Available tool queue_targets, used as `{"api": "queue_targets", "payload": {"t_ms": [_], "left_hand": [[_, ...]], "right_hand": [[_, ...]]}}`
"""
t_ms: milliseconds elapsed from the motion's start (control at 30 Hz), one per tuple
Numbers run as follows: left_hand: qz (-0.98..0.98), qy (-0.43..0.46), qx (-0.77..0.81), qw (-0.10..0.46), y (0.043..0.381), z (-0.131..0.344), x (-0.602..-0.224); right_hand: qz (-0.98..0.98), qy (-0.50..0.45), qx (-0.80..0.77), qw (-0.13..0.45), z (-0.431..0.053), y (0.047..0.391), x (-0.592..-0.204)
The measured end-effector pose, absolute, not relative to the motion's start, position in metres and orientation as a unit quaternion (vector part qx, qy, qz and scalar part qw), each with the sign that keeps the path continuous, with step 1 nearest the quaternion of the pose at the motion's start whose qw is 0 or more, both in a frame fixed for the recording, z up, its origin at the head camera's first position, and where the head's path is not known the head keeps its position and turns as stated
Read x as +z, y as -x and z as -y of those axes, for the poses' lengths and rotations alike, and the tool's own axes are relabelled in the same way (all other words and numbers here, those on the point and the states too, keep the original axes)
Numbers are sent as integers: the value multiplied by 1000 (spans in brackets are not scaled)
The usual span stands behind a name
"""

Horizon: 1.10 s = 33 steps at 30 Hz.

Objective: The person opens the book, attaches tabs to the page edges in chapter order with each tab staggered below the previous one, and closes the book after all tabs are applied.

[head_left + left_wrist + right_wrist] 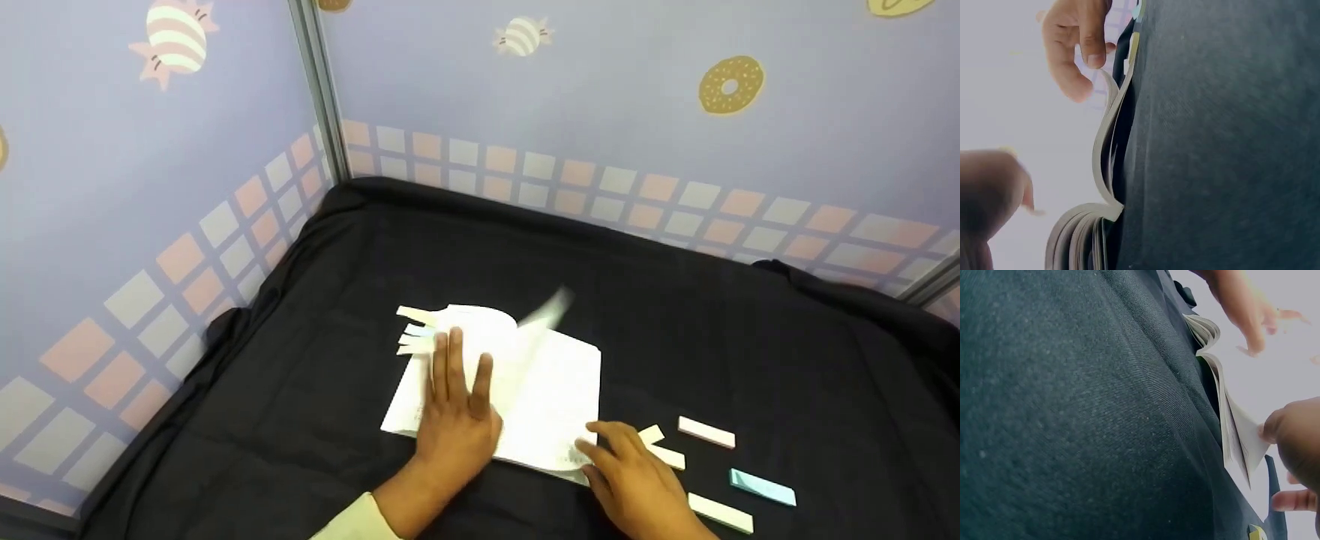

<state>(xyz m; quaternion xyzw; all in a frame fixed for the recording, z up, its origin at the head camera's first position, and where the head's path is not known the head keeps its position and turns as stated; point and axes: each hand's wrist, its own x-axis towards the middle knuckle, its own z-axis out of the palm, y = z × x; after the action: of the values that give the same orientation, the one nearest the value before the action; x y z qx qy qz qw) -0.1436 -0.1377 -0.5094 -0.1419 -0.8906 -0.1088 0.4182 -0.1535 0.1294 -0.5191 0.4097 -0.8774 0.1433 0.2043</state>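
An open book (555, 390) lies on black cloth, its pages washed out by glare. My left hand (457, 412) rests with extended fingers over the left page, near the middle fold. A blurred loose page (546, 319) stands up between the two sides. At the lower right corner, my right hand (630, 472) pinches a page edge between thumb and fingers. The right wrist view shows that page (1249, 439) raised from the stack under it. Several sticky tabs (416, 316) stick out from the book's upper left edge.
Right of the book lie a pink sticky-note pad (706, 433), a blue pad (763, 488), a pale green pad (720, 514) and a yellow pad (669, 456) partly behind my right hand. Patterned wall panels (525, 97) border the cloth-covered table (300, 390) behind and at left.
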Motion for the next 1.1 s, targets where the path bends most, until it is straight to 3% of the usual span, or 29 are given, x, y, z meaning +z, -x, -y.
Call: {"api": "queue_targets", "payload": {"t_ms": [67,267,400,600,667,833,900,1000,1100], "left_hand": [[905,142,-65,395,144,139,-505],[940,271,2,207,138,137,-503],[951,267,-18,155,137,134,-508],[949,257,-26,183,139,134,-512],[939,249,-50,232,140,134,-513],[891,153,-106,415,144,136,-510],[882,110,-80,451,143,136,-506],[902,111,-18,417,140,135,-501],[933,186,4,308,137,133,-499]], "right_hand": [[870,-429,139,199,-129,154,-520],[849,-449,149,236,-126,158,-521],[841,-439,162,271,-124,159,-518],[850,-404,179,286,-123,155,-514],[859,-388,175,285,-123,154,-513],[856,-408,170,268,-125,154,-513],[844,-430,176,270,-126,155,-514],[833,-444,188,272,-127,156,-515],[832,-440,194,276,-127,156,-516]]}}
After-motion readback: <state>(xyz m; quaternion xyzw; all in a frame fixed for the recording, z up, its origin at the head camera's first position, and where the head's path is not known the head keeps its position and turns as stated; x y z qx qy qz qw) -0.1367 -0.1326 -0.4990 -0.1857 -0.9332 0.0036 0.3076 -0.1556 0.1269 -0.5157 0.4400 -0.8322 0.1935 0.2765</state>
